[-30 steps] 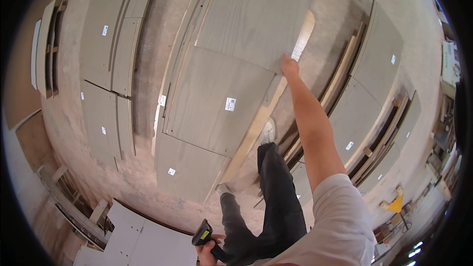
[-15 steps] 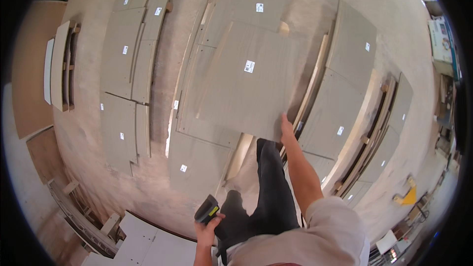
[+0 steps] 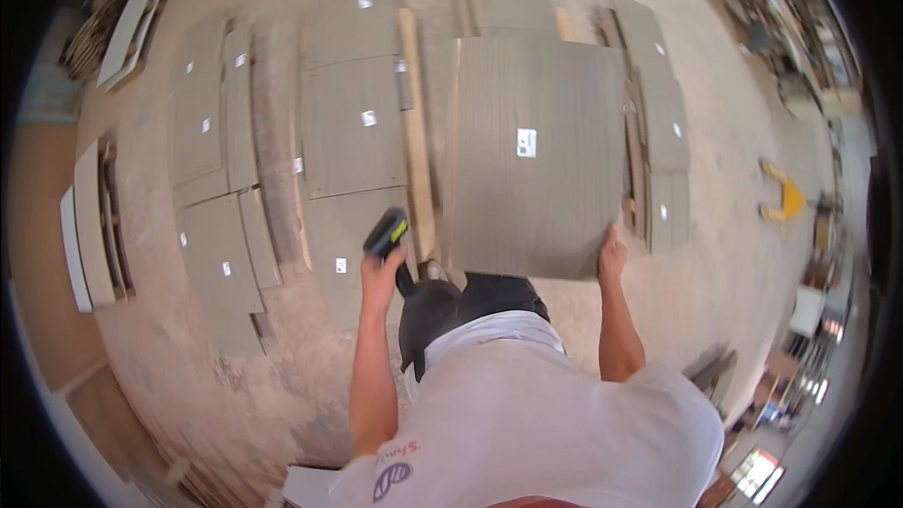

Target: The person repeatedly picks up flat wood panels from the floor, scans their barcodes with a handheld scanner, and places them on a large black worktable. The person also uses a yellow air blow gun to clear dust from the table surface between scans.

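Observation:
My right hand (image 3: 612, 254) grips the lower right corner of a large grey-brown wood-grain panel (image 3: 541, 212), its fingers closed on the edge. The panel is raised in front of my legs, and a white label (image 3: 527, 143) sits near its middle. In my left hand (image 3: 379, 277) is a black handheld barcode scanner (image 3: 387, 233) with a yellow-green patch, held just left of the panel and not touching it. Below the scanner lies a stack of similar labelled panels (image 3: 356, 155).
More labelled panels (image 3: 199, 146) lie in rows at the left, at the far middle (image 3: 508, 5) and at the right (image 3: 663, 113). A yellow fork-shaped thing (image 3: 793, 198) stands on the floor at the far right. Brown boards (image 3: 45, 310) line the left side.
The panel now stands apart from the stack, to its right, and looks straighter. My left hand has lifted the scanner up and forward. The whole view has shifted.

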Motion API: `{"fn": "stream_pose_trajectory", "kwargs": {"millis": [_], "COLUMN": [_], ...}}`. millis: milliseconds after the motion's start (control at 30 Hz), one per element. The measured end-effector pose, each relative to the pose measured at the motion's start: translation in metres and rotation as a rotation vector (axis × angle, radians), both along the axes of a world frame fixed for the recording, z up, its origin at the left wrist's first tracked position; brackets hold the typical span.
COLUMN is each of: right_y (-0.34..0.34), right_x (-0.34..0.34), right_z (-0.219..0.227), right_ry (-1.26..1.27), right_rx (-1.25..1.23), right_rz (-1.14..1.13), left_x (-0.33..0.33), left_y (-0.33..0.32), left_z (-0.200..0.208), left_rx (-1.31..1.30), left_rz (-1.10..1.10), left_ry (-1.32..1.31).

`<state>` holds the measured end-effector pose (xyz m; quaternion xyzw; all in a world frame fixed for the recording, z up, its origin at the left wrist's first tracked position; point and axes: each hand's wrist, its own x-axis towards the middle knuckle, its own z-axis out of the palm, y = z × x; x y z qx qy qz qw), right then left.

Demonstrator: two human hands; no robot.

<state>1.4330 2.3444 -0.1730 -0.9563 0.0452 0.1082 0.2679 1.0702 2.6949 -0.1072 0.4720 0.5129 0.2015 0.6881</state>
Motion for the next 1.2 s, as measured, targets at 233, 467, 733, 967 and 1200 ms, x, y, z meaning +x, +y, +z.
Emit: {"fn": "stream_pose_trajectory", "kwargs": {"millis": [233,467,733,967,1200], "right_y": [-0.304,-0.470,-0.658,-0.718,-0.773], "right_x": [-0.198,-0.408,-0.599,-0.714,-0.788], "right_z": [0.137,0.138,0.101,0.066,0.092], "right_ry": [-0.088,-0.455,-0.586,-0.855,-1.038], "right_rx": [0.300,0.332,0.349,0.637,0.652], "right_rz": [-0.422,-0.958,-1.482,-1.927,-2.257], "left_x": [0.157,0.178,0.134,0.076,-0.010], "left_y": [-0.116,-0.353,-0.675,-0.941,-1.115], "left_z": [0.095,0.173,0.216,0.230,0.200], "left_rx": [-0.050,-0.051,-0.011,-0.145,0.044], "left_rz": [-0.844,-1.385,-1.789,-2.295,-2.801], "left_ry": [-0.260,-0.414,-0.729,-0.653,-0.589]}}
